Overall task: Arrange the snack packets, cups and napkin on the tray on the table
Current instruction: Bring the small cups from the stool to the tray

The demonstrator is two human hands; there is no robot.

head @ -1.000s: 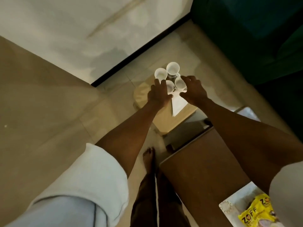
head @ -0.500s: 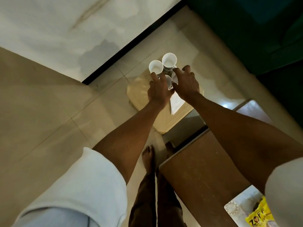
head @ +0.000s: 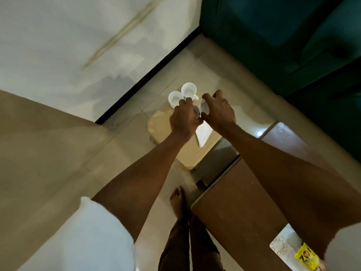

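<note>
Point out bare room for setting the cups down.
Free: the brown table top between its near corner and the tray; the stool's left part. Crowded: its far end, where the left hand and right hand grip cups beside the napkin.

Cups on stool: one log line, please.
left hand: grips left cup | right hand: grips right cup | rear cups: free on stool | napkin: on stool

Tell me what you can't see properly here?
In the head view:
- Left hand hides whatever is under it.
- Cup in the right hand is blurred, mostly covered by fingers.
- Yellow snack packet is cut off by the bottom edge and right sleeve.
- Napkin lies partly behind both hands.
</note>
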